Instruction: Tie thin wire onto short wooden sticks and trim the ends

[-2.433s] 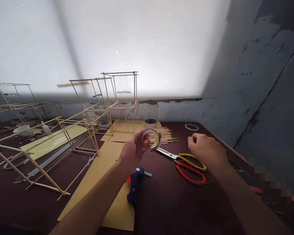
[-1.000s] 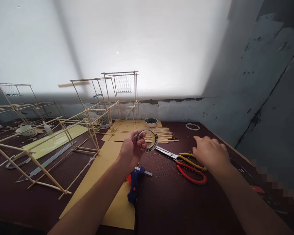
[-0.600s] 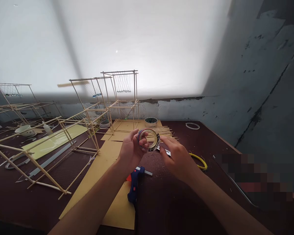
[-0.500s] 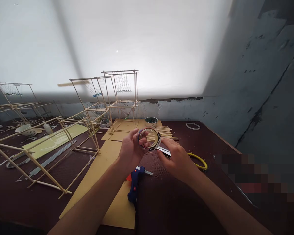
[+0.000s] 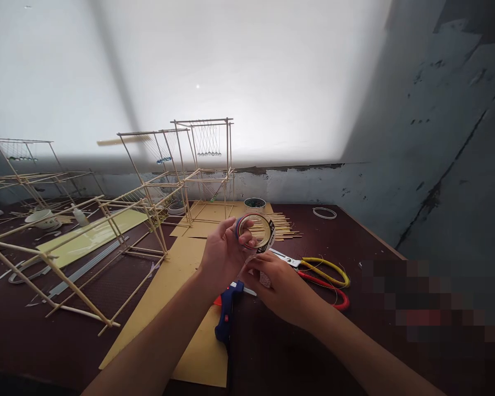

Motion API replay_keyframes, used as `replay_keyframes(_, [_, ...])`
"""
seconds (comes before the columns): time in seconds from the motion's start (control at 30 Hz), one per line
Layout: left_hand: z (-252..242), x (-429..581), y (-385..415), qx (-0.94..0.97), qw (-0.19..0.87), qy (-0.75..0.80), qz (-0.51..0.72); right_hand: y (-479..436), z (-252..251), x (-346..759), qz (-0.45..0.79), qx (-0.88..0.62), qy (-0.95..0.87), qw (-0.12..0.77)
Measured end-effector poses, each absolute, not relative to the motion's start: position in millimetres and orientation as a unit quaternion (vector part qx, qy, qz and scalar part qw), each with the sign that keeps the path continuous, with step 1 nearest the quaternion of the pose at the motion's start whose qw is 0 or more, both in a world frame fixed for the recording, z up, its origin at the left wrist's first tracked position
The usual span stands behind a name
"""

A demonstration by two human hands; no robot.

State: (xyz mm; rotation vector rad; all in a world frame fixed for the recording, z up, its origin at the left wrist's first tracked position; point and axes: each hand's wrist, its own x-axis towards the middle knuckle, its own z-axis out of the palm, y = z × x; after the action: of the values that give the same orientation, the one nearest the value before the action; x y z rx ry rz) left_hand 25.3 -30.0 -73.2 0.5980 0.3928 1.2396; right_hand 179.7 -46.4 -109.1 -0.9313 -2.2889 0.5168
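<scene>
My left hand (image 5: 220, 256) is closed on a roll of clear tape (image 5: 256, 232) and holds it upright above the dark table (image 5: 297, 341). My right hand (image 5: 277, 283) is just below the roll, thumb and fingers pinched on a strip of tape pulled down from it. A blue glue gun (image 5: 226, 316) lies under my hands, partly on a sheet of tan cardboard (image 5: 181, 286). Scissors with yellow and red handles (image 5: 317, 272) lie to the right of my hands.
Several stick frames (image 5: 157, 181) stand at left and centre. A bundle of thin sticks (image 5: 282, 226), a small tin (image 5: 254, 204) and a white ring (image 5: 324, 213) lie near the back wall. A white bowl (image 5: 41, 219) sits far left. A blurred patch covers the right edge.
My right hand came from the scissors over to the tape roll, then dropped below it, drawing a strip of tape down. The left hand kept the roll up, tilting it slightly.
</scene>
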Motion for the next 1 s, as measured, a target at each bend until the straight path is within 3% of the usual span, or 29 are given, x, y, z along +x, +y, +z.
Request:
replay_keyframes(0.33, [-75.0, 25.8, -27.8, 0.293, 0.737, 0.190, 0.579, -58.1, -101.7, 184.5, 0.120, -0.302, -0.889, 0.324])
replay_keyframes(0.43, [-76.4, 28.3, -26.8, 0.311, 0.719, 0.212, 0.585, -59.8, -93.0, 192.2, 0.104, -0.302, -0.855, 0.408])
replay_keyframes(0.6, [-80.7, 32.1, -23.7, 0.350, 0.684, 0.262, 0.584, -51.0, -71.6, 213.2, 0.083, -0.440, -0.686, 0.574])
replay_keyframes(0.7, [-81.7, 32.0, -22.7, 0.356, 0.677, 0.267, 0.586, -35.1, -62.0, 233.9, 0.039, -0.517, -0.597, 0.612])
replay_keyframes(0.77, [-81.4, 31.1, -22.8, 0.350, 0.666, 0.276, 0.598, -21.5, -59.9, 252.5, -0.037, -0.599, -0.589, 0.542])
replay_keyframes(0.9, [-81.1, 28.0, -23.4, 0.328, 0.667, 0.269, 0.612, -0.8, -65.6, 286.5, -0.072, -0.780, -0.590, 0.199])
replay_keyframes(0.93, [-81.2, 27.2, -23.5, 0.322, 0.673, 0.262, 0.612, 0.9, -67.7, 290.4, -0.056, -0.795, -0.585, 0.147])
replay_keyframes(1.0, [-81.4, 25.8, -23.6, 0.313, 0.684, 0.252, 0.609, -0.1, -71.1, 290.2, -0.070, -0.793, -0.591, 0.132])
